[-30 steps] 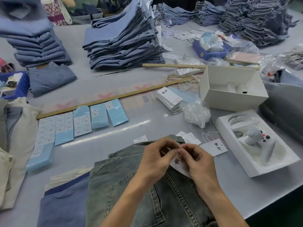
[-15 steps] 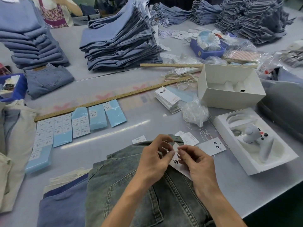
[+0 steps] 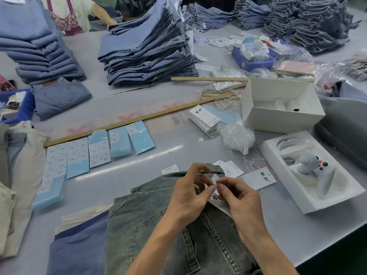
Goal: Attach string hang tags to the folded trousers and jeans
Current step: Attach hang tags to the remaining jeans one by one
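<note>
Tagging denim at the packing table

Left hand [image 3: 188, 193] and right hand [image 3: 238, 197] pinch a hang tag [image 3: 219, 203] together over folded jeans [image 3: 158, 225], apparently securing its string.

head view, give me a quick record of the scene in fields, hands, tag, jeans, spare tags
left hand: fingers curled at the jeans' top edge, pinching near the tag
right hand: pinches the tag's top
tag: white, lying on the jeans
jeans: grey-green, folded, on the table
spare tags: stacked beyond the hands
</note>
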`<state>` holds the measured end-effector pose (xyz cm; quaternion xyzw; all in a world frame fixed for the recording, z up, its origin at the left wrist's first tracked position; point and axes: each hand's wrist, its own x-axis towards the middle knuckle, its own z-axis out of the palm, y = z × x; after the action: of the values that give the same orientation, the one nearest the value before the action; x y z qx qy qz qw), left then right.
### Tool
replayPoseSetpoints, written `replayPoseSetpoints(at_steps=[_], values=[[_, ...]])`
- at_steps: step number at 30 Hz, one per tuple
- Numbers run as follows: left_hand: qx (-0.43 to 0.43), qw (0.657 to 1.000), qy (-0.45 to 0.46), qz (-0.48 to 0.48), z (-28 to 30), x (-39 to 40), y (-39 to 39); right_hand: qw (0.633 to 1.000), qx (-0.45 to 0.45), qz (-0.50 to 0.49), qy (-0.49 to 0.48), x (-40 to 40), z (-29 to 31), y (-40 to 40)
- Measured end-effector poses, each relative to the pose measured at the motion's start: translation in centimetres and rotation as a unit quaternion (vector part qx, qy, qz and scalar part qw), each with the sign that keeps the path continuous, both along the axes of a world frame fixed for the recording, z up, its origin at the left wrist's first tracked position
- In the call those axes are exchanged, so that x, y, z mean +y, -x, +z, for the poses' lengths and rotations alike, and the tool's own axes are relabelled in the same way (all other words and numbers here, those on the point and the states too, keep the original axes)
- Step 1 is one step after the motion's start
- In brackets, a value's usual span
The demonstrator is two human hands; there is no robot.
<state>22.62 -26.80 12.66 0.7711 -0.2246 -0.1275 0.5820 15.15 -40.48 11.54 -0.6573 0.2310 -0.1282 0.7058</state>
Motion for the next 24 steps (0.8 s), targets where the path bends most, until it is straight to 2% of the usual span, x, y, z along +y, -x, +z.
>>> replayPoseSetpoints(at_steps=[4,18,24], values=[[0.009,1.0,-0.003,0.003,-0.18,0.17,-0.13,1.0,-0.002,0.012,0.019,0.01,-0.07,0.06],[-0.003,1.0,0.005,0.014,-0.38,0.31,-0.1,0.999,0.008,0.002,-0.038,-0.42,-0.11,0.01],[-0.017,1.0,0.008,0.02,-0.55,0.02,0.12,1.0,0.015,0.019,-0.006,-0.23,-0.34,0.01]])
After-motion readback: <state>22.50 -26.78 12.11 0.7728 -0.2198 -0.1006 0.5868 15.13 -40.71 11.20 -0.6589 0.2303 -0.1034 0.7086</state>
